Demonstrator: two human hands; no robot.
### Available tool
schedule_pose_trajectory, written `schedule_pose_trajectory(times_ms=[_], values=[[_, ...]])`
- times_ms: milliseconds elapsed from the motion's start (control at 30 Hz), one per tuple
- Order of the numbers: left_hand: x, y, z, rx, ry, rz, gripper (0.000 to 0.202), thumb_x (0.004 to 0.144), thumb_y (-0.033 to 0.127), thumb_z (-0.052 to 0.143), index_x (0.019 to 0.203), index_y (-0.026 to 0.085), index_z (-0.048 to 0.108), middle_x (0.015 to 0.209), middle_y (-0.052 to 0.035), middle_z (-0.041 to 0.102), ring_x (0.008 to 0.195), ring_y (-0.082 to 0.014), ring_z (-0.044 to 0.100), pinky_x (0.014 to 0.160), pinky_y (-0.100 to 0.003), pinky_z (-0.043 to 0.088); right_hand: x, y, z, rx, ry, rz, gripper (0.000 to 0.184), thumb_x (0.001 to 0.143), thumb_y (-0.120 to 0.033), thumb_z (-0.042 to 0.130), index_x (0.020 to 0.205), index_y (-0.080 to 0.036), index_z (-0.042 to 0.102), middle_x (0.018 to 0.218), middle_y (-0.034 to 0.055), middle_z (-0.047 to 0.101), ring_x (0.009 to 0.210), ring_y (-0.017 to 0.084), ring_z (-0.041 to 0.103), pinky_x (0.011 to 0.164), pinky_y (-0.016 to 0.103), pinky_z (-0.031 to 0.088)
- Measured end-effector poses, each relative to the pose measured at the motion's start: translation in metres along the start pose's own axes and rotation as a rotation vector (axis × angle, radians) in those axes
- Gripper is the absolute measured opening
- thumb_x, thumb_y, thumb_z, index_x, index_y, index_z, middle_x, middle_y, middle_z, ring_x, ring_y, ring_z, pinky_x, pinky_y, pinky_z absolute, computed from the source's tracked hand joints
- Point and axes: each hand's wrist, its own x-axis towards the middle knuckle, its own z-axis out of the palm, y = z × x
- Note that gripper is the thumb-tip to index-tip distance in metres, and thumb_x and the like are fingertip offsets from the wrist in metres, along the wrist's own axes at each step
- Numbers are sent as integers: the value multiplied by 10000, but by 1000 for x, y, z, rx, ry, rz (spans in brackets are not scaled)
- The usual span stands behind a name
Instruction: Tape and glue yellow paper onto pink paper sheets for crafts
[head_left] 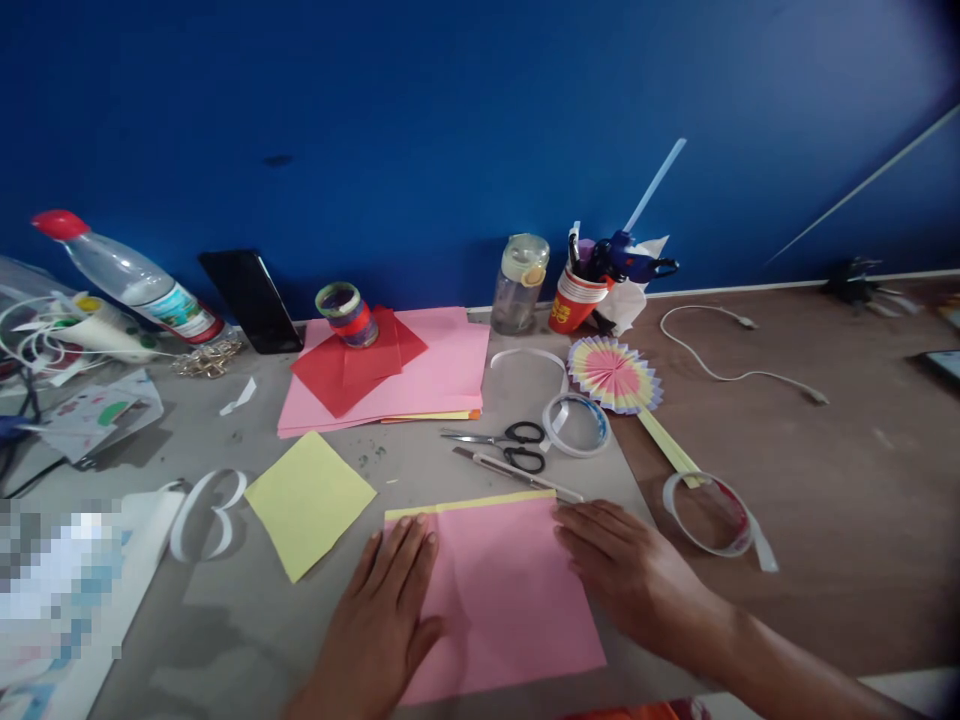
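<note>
A pink sheet of paper (510,600) lies in front of me with a narrow yellow strip (487,500) along its far edge. A soft crease runs down its left part. My left hand (390,610) rests flat on the sheet's left side, fingers spread. On the upper right corner lie the outstretched fingers of my right hand (630,560); its thumb is hidden. Just beyond the sheet are a utility knife (517,473) and black-handled scissors (517,440). A yellow paper square (309,505) is to the left of my left hand.
Pink sheets (450,370) lie at the back under red paper (345,375) and a tape roll (349,315). Nearby stand a glass bottle (517,290) and a red cup (574,300) of tools. Tape rolls (577,425) and a pleated paper fan (615,375) lie right.
</note>
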Motion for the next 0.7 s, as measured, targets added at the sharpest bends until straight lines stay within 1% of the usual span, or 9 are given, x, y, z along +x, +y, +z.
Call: schedule_pose_trajectory(times_ms=[67, 100, 133, 200, 300, 400, 500, 600, 700], values=[[0, -1, 3, 0, 23, 6, 599, 898, 499, 470, 1378, 140, 465, 1413, -97, 515, 1319, -278, 421, 1111, -395, 269, 3, 5, -9, 33, -33, 66, 227, 908, -122, 437, 894, -177, 657, 863, 72, 694, 788, 181, 626, 802, 355, 471], [1, -2, 4, -3, 42, 17, 597, 897, 501, 471, 1367, 134, 475, 1402, -101, 526, 1310, -280, 431, 1128, -399, 242, 5, 10, -13, 43, -34, 101, 218, 910, -132, 444, 884, -178, 655, 832, 64, 686, 760, 176, 614, 779, 348, 460], [2, -3, 5, -7, 66, 27, 596, 895, 510, 471, 1353, 129, 488, 1389, -106, 538, 1299, -283, 445, 1145, -406, 209, 8, 15, -17, 44, -22, 138, 208, 910, -142, 452, 893, -176, 656, 834, 64, 683, 768, 179, 609, 774, 346, 450], [6, -6, 7, -22, 122, 55, 604, 884, 543, 474, 1326, 133, 513, 1364, -112, 561, 1272, -285, 476, 1167, -416, 163, 14, 32, -23, 24, 28, 211, 189, 902, -158, 473, 942, -168, 657, 921, 82, 688, 849, 201, 607, 796, 355, 439], [13, -8, 6, -54, 174, 86, 608, 864, 554, 505, 1333, 167, 504, 1352, -101, 574, 1265, -279, 492, 1178, -421, 158, 23, 65, -28, -26, 146, 330, 207, 881, -151, 485, 1004, -147, 650, 1011, 110, 682, 950, 230, 593, 837, 367, 445], [18, -6, 3, -103, 205, 98, 604, 853, 505, 548, 1354, 174, 479, 1344, -101, 580, 1288, -282, 472, 1186, -436, 155, 31, 101, -29, -59, 270, 474, 228, 867, -150, 490, 1027, -144, 653, 1021, 116, 681, 968, 239, 592, 866, 384, 452], [20, -3, -2, -158, 221, 72, 541, 859, 409, 562, 1343, 180, 489, 1348, -102, 575, 1343, -278, 410, 1189, -444, 164, 39, 127, -27, -78, 313, 528, 212, 851, -165, 501, 982, -131, 666, 983, 135, 684, 955, 266, 596, 870, 422, 451], [23, -3, -6, -187, 252, 89, 477, 857, 355, 566, 1297, 174, 535, 1347, -107, 570, 1390, -282, 341, 1192, -450, 161, 46, 138, -25, -60, 317, 538, 187, 833, -199, 539, 956, -162, 674, 957, 111, 684, 931, 260, 602, 860, 412, 462], [24, -4, -9, -217, 309, 139, 418, 852, 307, 580, 1238, 147, 581, 1320, -121, 583, 1393, -287, 338, 1190, -456, 172, 49, 133, -27, -32, 338, 539, 211, 843, -200, 517, 993, -181, 663, 992, 110, 669, 946, 248, 598, 850, 393, 472]])
